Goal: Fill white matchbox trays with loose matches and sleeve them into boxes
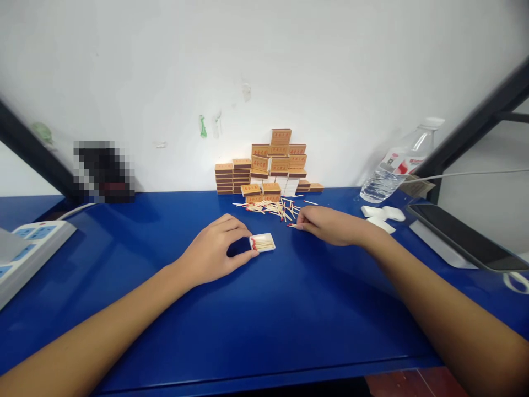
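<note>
Item: matchstick sorting at a blue table (pixel 264 331), listed near to far. Both forearms come in from 6 o'clock. Left hand (pixel 215 248): curled, thumb and forefinger closed on the left end of a white inner tray (pixel 263 242), which lies flat near the table's centre with a few red-headed sticks already inside. Right hand (pixel 326 225), at 2 o'clock from the tray: fingers drawn to a tight pinch on red-tipped matchsticks (pixel 291 225) at the near edge of the loose pile (pixel 273 207); the count in the pinch cannot be told. Step in hand, by judgement: gathering sticks while the tray is steadied. Laying them in would call for sticks held parallel to the tray's long side, heads all one way, and the tray kept still. Beyond, at 12 o'clock: stacked matchboxes (pixel 268 165) against the wall. At 2 o'clock: small white pieces (pixel 382 215), a water bottle (pixel 388 176), a dark flat screen (pixel 458 234). At 9 o'clock: a power strip (pixel 28 248).
</note>
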{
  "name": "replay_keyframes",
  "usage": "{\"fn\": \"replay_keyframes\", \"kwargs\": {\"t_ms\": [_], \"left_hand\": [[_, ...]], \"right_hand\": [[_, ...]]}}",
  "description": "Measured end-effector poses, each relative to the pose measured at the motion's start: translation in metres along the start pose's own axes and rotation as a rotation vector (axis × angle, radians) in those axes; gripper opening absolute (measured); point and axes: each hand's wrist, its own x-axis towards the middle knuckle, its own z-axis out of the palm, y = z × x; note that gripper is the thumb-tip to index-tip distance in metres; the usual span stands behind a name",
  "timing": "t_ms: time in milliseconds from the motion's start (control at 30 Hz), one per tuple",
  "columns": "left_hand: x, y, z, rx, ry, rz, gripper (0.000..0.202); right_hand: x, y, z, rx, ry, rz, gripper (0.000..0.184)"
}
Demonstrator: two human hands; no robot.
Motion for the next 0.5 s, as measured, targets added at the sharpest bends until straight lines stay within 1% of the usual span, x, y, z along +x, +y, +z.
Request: {"fn": "replay_keyframes", "kwargs": {"t_ms": [167,267,367,500], "left_hand": [[0.000,0.000,-0.001,-0.003,-0.005,-0.005,0.023],[0.000,0.001,0.000,0.002,0.001,0.003,0.022],[0.000,0.000,0.001,0.002,0.009,0.006,0.022],[-0.001,0.000,0.002,0.003,0.009,-0.006,0.023]], "right_hand": [[0.001,0.003,0.004,-0.024,0.021,-0.052,0.025],[0.000,0.000,0.006,-0.019,0.055,-0.096,0.025],[-0.004,-0.011,0.010,0.023,0.149,-0.163,0.023],[-0.008,-0.034,0.022,0.042,0.263,-0.302,0.021]]}}
